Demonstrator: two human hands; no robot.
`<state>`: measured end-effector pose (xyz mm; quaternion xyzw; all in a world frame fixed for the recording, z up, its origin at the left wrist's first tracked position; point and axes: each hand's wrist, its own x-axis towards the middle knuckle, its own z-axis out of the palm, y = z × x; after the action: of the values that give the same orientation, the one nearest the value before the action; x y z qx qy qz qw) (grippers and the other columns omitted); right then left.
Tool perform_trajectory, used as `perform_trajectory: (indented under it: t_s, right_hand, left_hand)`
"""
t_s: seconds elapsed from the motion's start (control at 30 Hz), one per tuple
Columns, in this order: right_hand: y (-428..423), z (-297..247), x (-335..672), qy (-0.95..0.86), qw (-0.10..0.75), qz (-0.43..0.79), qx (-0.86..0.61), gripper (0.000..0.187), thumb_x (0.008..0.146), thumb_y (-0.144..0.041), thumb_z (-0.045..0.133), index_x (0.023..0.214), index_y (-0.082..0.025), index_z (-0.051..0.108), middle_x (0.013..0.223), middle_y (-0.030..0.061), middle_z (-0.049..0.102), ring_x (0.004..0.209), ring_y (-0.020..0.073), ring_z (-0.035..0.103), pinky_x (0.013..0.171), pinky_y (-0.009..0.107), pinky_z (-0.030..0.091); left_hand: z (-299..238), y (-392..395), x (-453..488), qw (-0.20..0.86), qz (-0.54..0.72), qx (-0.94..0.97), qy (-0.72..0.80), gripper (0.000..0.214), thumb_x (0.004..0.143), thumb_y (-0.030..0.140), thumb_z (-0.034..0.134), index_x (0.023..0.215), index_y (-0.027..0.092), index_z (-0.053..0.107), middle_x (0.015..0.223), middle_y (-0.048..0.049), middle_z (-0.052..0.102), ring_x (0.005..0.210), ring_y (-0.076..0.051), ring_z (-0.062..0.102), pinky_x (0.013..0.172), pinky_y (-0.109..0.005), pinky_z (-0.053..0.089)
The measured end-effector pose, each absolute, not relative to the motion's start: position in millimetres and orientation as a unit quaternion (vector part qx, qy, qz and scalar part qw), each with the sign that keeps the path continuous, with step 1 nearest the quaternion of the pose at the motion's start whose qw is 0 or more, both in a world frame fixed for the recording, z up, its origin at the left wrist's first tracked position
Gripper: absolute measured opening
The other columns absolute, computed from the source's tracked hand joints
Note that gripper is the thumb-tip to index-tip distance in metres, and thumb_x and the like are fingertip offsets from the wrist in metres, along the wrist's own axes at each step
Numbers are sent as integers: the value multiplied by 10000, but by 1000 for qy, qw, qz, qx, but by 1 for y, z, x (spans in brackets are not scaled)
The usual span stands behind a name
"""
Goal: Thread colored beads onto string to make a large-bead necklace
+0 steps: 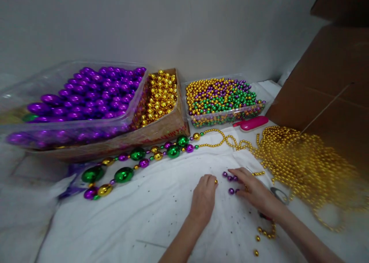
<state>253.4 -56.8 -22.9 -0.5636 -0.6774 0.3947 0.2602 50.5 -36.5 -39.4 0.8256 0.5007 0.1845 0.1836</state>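
Observation:
My left hand (203,197) is closed above the white cloth, with a small gold bead (216,181) at its pinched fingertips. To its right, my right hand (255,190) has its thumb and fingers apart around several loose purple beads (230,178) on the cloth. A bit of gold shows under the right palm, mostly hidden. Beyond both hands lies a necklace of large green (123,174), purple and gold beads, joined to a thin gold bead chain (213,144). Loose gold beads (258,238) lie near my right wrist.
A clear tub (127,120) of purple beads, a cardboard box (181,117) of gold beads and a clear tray (230,113) of mixed beads line the wall. A pink oblong item (255,123), piled gold strands (305,159), a grey ring-shaped handle (279,195) and a large carton (323,74) are rightward.

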Motion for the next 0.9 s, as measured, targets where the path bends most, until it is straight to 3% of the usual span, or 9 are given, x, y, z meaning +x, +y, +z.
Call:
perform_trajectory:
  t_s: [0.13, 0.37, 0.53, 0.63, 0.8, 0.9]
  right_hand:
    - [-67, -27, 251, -697, 251, 322, -589, 663, 693, -34, 566, 1320, -221, 455, 1254, 77, 479, 1165, 224, 440, 1023, 380, 356]
    - [-64, -26, 243, -717, 299, 234, -584, 477, 802, -98, 539, 1256, -239, 511, 1153, 80, 556, 1083, 230, 499, 949, 388, 424]
    - [8, 15, 261, -725, 342, 137, -581, 155, 859, -200, 532, 967, -204, 643, 907, 56, 630, 884, 203, 583, 775, 327, 483]
    - [82, 45, 272, -713, 353, 92, -599, 165, 885, -170, 482, 935, -179, 639, 923, 61, 633, 900, 190, 580, 796, 326, 467]
    - [187, 69, 264, -732, 283, 59, -617, 205, 881, -241, 558, 1058, -147, 599, 1081, 75, 602, 1000, 205, 565, 872, 403, 455]
    - [219, 68, 249, -744, 220, 55, -629, 287, 891, -327, 559, 1126, -162, 573, 1172, 81, 570, 1027, 218, 566, 873, 440, 468]
  left_hand:
    - [-47, -36, 62, 121, 208, 858, 453, 172, 897, 103, 428, 1015, 172, 532, 1008, -57, 575, 948, -192, 520, 799, -325, 484]
    - [-47, -27, 74, 106, 245, 870, 415, 193, 876, 100, 456, 1037, 165, 541, 996, -66, 573, 920, -206, 524, 798, -368, 496]
    - [-58, -32, 71, 48, 267, 872, 407, 322, 818, 27, 448, 1092, 160, 553, 1023, -91, 594, 894, -232, 544, 757, -397, 501]
    - [-64, -32, 69, 12, 280, 872, 401, 347, 795, 24, 446, 1096, 150, 566, 1034, -104, 611, 909, -242, 559, 757, -395, 507]
    - [-82, -22, 62, -50, 299, 874, 379, 300, 868, 267, 466, 1130, 179, 583, 1080, -106, 637, 966, -266, 594, 776, -390, 516]
    - [-102, -12, 60, -121, 346, 864, 345, 452, 903, 465, 375, 1151, 158, 594, 985, -118, 679, 856, -248, 640, 733, -370, 521]
